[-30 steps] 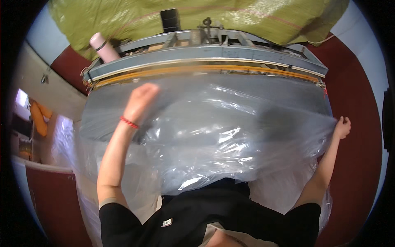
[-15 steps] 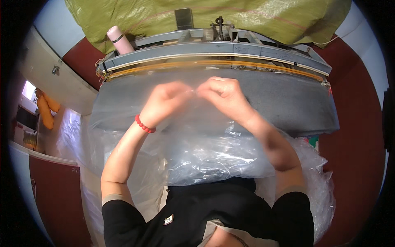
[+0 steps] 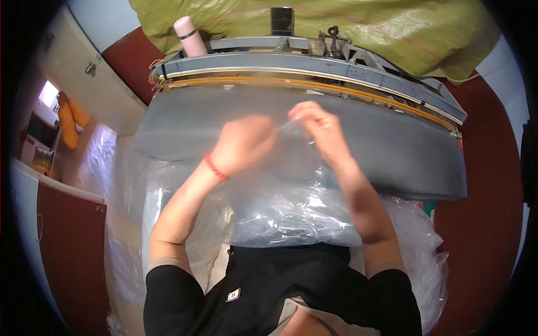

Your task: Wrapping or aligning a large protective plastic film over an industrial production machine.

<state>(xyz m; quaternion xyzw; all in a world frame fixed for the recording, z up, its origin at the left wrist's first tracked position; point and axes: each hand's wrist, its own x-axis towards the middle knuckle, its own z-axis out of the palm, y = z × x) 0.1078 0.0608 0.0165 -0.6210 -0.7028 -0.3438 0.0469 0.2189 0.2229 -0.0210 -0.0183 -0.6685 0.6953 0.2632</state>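
Note:
Clear plastic sheeting drapes over my lap and reaches up toward the grey padded work surface. My right hand pinches an edge of the plastic between thumb and fingers, above the grey surface. Beside it, my left hand is closed and smeared by motion, with a red beaded bracelet on its wrist. A thin stretch of the film runs between the two hands. The exact grip of the left fingertips is blurred.
A metal frame with orange strips spans the far side. On it stand a pink bottle and a black clamp-like fitting. Yellow-green woven sheeting hangs behind. More plastic lies at left, near a door.
The hands have drawn slightly apart, and a stretch of film now shows between them. The whole view has shifted and tilted, moving the bench rightward in the picture.

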